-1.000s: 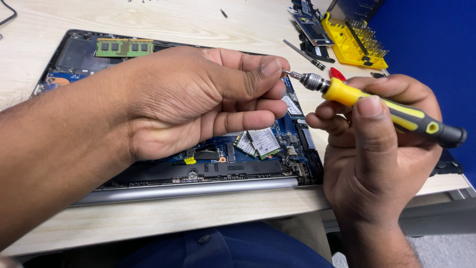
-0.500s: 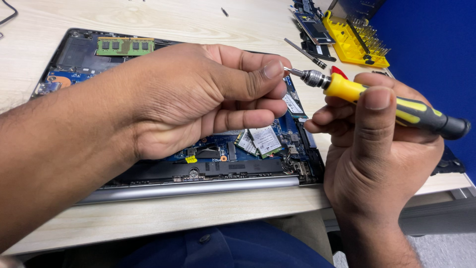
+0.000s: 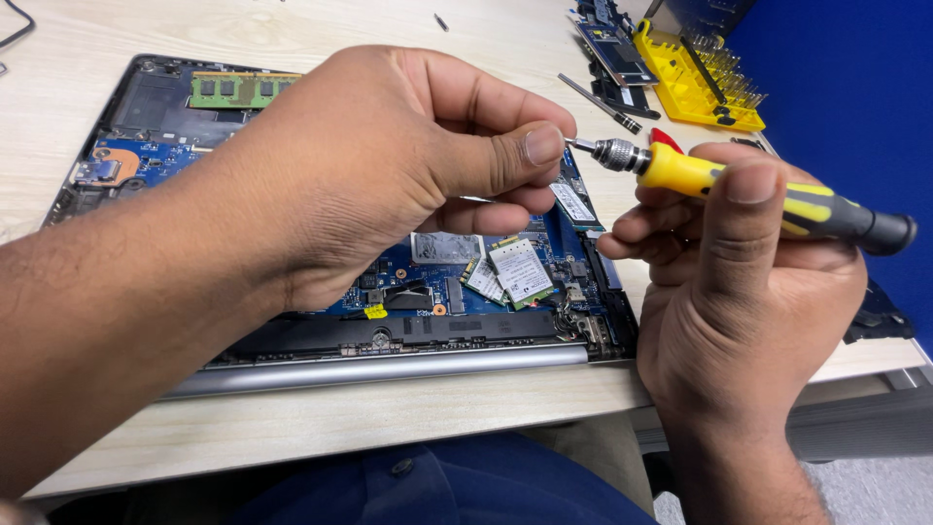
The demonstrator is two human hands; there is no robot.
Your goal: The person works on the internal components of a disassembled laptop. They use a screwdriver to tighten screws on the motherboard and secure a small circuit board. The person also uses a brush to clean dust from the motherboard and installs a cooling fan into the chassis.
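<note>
Gripping screwdriver (image 3: 748, 190), right hand (image 3: 748, 292); pale wooden desk (image 3: 321, 418), seemingly blue wall (image 3: 836, 68).

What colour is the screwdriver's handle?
Yellow and black screwdriver handle, held in the right hand; head view.

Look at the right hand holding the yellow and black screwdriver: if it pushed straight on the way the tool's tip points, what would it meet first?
The right hand aims the screwdriver leftward. Its tip already sits at the left hand, by the thumb, so it would probably meet that first; depth is unclear.
</note>
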